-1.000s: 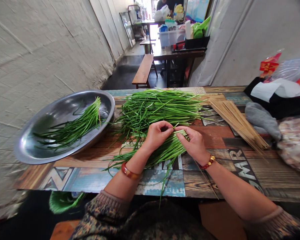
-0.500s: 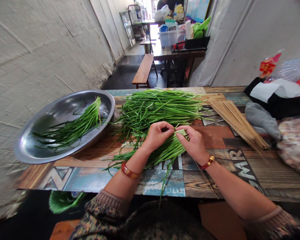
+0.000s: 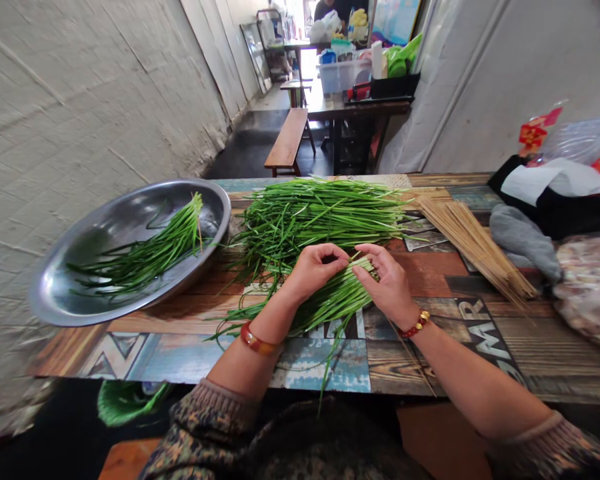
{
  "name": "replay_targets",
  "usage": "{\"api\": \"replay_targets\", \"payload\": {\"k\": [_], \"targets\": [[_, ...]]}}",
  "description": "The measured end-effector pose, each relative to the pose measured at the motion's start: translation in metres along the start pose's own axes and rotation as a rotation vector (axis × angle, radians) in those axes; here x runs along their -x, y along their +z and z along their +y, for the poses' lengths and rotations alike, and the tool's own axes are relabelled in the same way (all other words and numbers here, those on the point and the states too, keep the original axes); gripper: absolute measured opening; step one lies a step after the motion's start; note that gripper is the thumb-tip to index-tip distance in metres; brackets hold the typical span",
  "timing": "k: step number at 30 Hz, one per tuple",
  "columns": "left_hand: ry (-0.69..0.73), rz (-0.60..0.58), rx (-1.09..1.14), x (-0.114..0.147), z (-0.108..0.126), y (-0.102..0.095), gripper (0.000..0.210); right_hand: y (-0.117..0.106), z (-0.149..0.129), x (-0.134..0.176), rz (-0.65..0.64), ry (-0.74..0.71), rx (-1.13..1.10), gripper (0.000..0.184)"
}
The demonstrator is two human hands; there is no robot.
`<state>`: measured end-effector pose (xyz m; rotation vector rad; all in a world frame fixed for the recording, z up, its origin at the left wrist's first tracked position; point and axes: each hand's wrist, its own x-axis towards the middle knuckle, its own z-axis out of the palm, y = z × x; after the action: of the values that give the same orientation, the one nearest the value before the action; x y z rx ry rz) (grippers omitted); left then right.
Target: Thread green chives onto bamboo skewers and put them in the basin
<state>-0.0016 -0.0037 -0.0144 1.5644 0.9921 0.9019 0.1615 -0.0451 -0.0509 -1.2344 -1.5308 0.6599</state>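
Note:
A small bunch of garlic chives (image 3: pixel 325 300) lies in front of me, its pale stem ends toward the right. My left hand (image 3: pixel 320 270) is over the bunch, thumb and forefinger pinched on a chive near those ends. Around the stem ends on the right is my right hand (image 3: pixel 386 277), its forefinger raised and apart from the thumb, which is close to the stems. Thin sticks run out from under my right wrist toward the table edge; their other ends are hidden. Just beyond my hands lies a larger pile of chives (image 3: pixel 325 210).
A steel basin (image 3: pixel 55 297) on the left holds a bunch of chives with a stick across its stems. Bamboo skewers (image 3: pixel 473 247) are on the right, beside a grey cloth (image 3: pixel 520 237) and a plastic bag (image 3: pixel 593 287). A bench (image 3: pixel 289 137) stands beyond the table.
My right forefinger has lifted away from the left fingertips, and the right hand has opened slightly. My left hand keeps its pinch in nearly the same place.

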Motion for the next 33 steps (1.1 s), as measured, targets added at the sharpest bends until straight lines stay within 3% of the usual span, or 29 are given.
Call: {"api": "replay_targets", "payload": {"k": [10,18,23,28,33], "targets": [[0.0,-0.06,-0.039,0.0,0.0,-0.002,0.018,0.0,0.001,0.0,0.019,-0.034,-0.003,0.034],[-0.037,0.072,0.094,-0.003,-0.005,-0.002,0.018,0.0,0.002,0.002,0.011,-0.01,0.002,0.037],[-0.056,0.094,0.156,-0.003,-0.005,-0.002,0.024,-0.001,0.0,0.001,0.015,0.016,0.031,0.051],[-0.074,0.092,0.14,-0.002,-0.005,-0.002,0.024,-0.004,-0.007,-0.001,-0.043,-0.007,0.101,0.026],[-0.048,0.091,0.126,-0.003,-0.005,-0.001,0.019,-0.006,-0.012,-0.001,-0.042,0.001,0.099,0.023]]}}
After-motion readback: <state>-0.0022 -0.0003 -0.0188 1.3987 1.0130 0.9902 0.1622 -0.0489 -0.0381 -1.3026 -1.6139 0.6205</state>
